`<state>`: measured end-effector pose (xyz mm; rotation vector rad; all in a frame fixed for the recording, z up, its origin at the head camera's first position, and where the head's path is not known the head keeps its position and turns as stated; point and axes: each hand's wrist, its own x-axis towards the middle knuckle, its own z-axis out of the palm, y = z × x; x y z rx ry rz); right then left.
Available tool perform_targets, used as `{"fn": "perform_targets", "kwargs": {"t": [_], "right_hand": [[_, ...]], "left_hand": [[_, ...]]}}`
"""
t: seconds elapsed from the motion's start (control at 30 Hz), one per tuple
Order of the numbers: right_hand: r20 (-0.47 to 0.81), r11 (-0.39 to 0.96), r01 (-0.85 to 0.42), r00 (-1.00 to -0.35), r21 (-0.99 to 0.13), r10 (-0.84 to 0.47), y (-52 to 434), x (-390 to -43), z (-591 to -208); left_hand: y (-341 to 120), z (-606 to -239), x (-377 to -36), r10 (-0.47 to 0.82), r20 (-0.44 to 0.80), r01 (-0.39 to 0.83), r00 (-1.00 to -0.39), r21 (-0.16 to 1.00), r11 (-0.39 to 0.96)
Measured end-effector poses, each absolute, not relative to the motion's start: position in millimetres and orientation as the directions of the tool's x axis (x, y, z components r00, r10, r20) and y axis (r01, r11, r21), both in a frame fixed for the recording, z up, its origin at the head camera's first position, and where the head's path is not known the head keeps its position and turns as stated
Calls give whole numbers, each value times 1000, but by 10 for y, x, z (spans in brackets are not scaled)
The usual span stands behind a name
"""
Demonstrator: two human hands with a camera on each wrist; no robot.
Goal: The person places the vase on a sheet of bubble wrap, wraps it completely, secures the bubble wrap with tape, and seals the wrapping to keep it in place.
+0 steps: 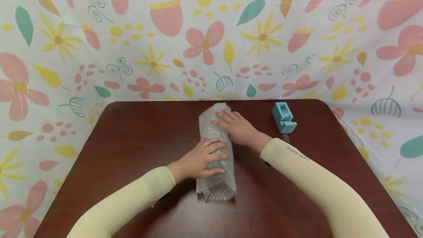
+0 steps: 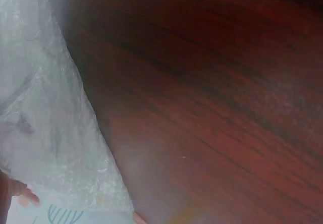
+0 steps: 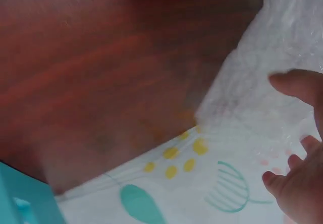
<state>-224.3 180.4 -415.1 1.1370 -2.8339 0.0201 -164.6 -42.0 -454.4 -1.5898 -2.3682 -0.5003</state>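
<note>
A: Bubble wrap, clear and crinkly — we see a long bubble-wrapped bundle lying lengthwise on the dark wooden tabletop, about midway between the left and right edges and running from near the far edge toward the middle.

B: We agree. And our left hand lies flat across the nearer half of the bundle, fingers straight and spread, pressing down rather than curling round it.

A: The right hand does the same on the farther half: palm down, fingers stretched out over the wrap, so that grip is also open and only resting on it. Both arms wear pale yellow sleeves.

B: From the right wrist view we make out fingertips against the white wrap, with the flowered cloth showing past the far edge of the tabletop.

A: The left wrist view is blurred; we can tell the wrap sits against the red-brown wood, little more.

B: Off to the right, near the far right corner, stands a light blue tape dispenser, apart from the bundle and just beyond the right hand. We cannot tell what is inside the wrap.

A: The same flowered cloth hangs behind the tabletop and drapes down on both sides.
</note>
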Motion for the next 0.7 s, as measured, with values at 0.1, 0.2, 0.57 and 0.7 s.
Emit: {"fn": "perform_targets", "kwargs": {"t": [0.1, 0.2, 0.57, 0.7], "right_hand": [[206, 735, -678, -720, -4, -663, 1929, -2185, -4175], [297, 750, -660, -726, -44, -621, 2077, -2098, -4209], [382, 769, -611, -766, -186, -516, 2310, -1883, -4287], [383, 780, -567, -804, -266, -454, 2403, -1841, -4326]], "left_hand": [[-420, -4563, -1637, 829, 402, 921, -389, 161, 354], [-411, -4562, -1627, 823, 415, 922, -388, 173, 347], [-433, -4570, -1633, 814, 424, 918, -396, 171, 358], [-428, -4584, -1636, 808, 432, 917, -400, 181, 357]]}}
